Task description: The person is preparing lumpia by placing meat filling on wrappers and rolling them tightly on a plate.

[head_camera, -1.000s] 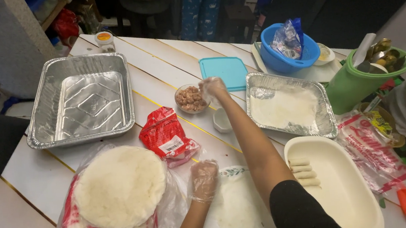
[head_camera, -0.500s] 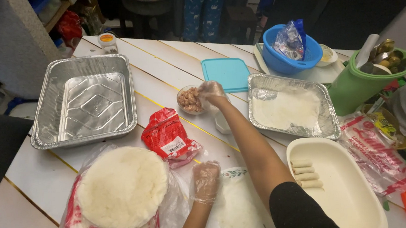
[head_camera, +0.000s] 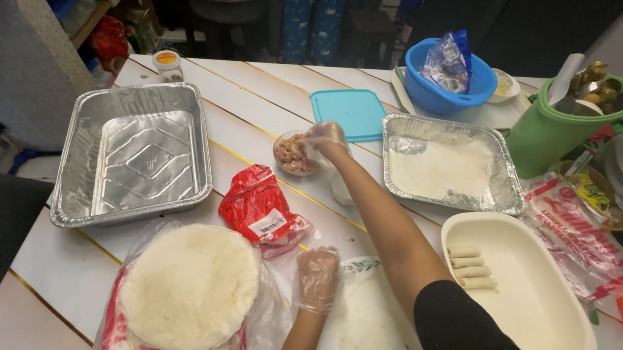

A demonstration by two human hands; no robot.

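Both hands wear clear gloves: the right hand (head_camera: 326, 140) pinches, fingers together, at the filling bowl (head_camera: 291, 153); the left hand (head_camera: 317, 277), fingers loosely together, rests beside the wrapper (head_camera: 364, 322).

Red packet (head_camera: 260, 210) beside wrapper bag (head_camera: 180, 309)

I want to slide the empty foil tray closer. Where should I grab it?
Grip the empty foil tray by its rolled rim on the near long edge, coming from the near side: that rim stands clear, and nothing sits inside.
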